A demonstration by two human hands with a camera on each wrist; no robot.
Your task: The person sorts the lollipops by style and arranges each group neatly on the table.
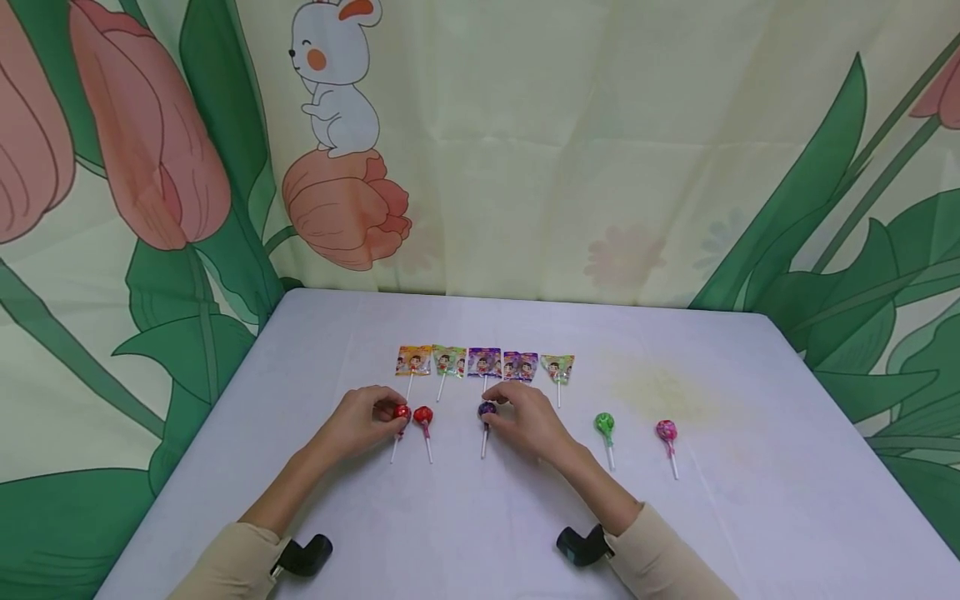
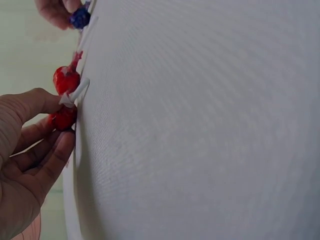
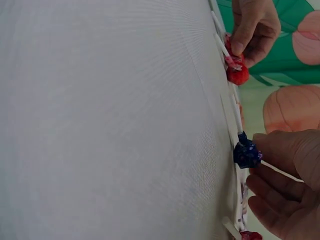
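In the head view, on the tabletop [image 1: 450, 533], the left hand [image 1: 372, 421] pinches a red lollipop [image 1: 402, 412] beside its twin [image 1: 423, 415]; the right hand [image 1: 528, 421] pinches a purple lollipop [image 1: 487, 409]. Left wrist view: the grip takes the red head, likely steadier than the stick. Right wrist view: the purple head is grasped likewise, its stick free.

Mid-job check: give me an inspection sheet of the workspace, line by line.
Surface: white table, yellowish stain toward the right.
Job's things: row of five bagged lollipops; nearer the person, two red lollipops, then blue lollipop, green lollipop and pink lollipop.
Clutter: nothing seen.
Hands: left hand pinches the left red lollipop; right hand pinches the blue one.
Cables: nothing seen.
Surroundings: backdrop printed with tulips and a rabbit.
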